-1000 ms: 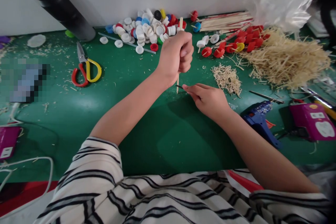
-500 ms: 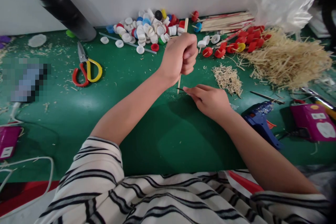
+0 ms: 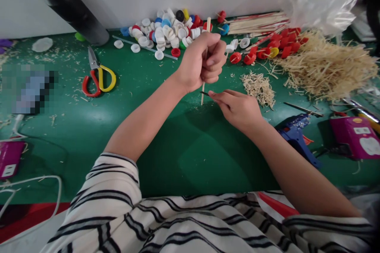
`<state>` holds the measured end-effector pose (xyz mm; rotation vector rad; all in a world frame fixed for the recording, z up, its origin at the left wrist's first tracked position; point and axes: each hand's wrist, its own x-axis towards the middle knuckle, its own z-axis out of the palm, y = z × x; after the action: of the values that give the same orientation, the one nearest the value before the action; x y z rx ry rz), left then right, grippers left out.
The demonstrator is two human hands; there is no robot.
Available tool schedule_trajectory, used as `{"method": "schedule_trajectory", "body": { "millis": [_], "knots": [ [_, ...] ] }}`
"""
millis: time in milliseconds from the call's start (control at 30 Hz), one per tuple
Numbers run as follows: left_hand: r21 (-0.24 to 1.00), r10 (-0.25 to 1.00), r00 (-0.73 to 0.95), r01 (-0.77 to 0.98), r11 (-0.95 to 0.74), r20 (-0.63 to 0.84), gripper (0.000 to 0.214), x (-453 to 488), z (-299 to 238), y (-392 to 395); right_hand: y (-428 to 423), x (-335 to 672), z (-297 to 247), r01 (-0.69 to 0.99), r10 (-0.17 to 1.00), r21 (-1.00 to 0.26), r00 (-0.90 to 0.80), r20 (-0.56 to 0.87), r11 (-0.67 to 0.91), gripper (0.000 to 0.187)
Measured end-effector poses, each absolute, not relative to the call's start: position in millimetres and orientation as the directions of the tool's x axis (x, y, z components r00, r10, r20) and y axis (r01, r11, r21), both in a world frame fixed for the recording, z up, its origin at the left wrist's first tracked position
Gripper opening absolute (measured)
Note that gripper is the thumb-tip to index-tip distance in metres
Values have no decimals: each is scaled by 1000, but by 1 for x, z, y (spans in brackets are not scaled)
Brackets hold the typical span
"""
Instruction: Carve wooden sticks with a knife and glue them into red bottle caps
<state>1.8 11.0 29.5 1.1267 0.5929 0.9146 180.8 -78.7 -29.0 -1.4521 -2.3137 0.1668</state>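
Observation:
My left hand is a fist wrapped round a thin wooden stick. The stick stands almost upright, its lower tip touching the green table and its top poking out above my knuckles. My right hand lies low on the table just right of the stick's tip. Its fingers pinch a small dark blade whose point meets the stick near the bottom. A few pale shavings lie around the tip.
Red-and-yellow scissors lie at the left. Behind my hands are a heap of bottle caps, a bundle of sticks, caps on sticks and a big shavings pile. A blue glue gun and purple box sit right.
My left fist has shifted slightly right and up with the stick, tilting it a little. My right hand has edged up against the stick's lower end.

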Motion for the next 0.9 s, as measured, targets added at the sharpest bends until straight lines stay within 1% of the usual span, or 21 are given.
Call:
{"method": "schedule_trajectory", "body": {
  "millis": [67,133,200,267,367,467,600,667,833,900],
  "knots": [
    [941,863,505,-302,150,25,79,2,30,11,-80,181,-30,838,886,-302,-392,247,455,41],
    [940,856,517,-303,156,24,78,1,30,10,-82,181,-32,846,881,-256,-424,209,468,40],
    [929,821,567,-336,156,67,77,0,29,10,-84,181,-34,855,876,-201,-452,167,479,38],
    [923,795,598,-356,149,102,76,0,29,9,-86,181,-36,860,877,-177,-456,151,478,38],
    [943,824,565,-297,152,46,75,1,30,6,-85,181,-36,860,876,-182,-446,185,477,37],
    [958,861,509,-244,151,-6,74,3,31,4,-83,180,-32,863,871,-182,-422,251,470,39],
    [946,830,555,-294,139,51,76,6,31,5,-80,178,-28,876,867,-183,-375,328,447,42],
    [939,818,571,-311,145,63,77,6,30,6,-79,178,-28,868,866,-201,-375,331,453,42],
    [952,870,493,-261,160,-11,74,4,31,7,-79,179,-34,856,874,-248,-374,309,454,39],
    [947,854,520,-278,161,7,71,4,32,6,-80,180,-36,852,873,-257,-371,316,455,39]
  ]
}}
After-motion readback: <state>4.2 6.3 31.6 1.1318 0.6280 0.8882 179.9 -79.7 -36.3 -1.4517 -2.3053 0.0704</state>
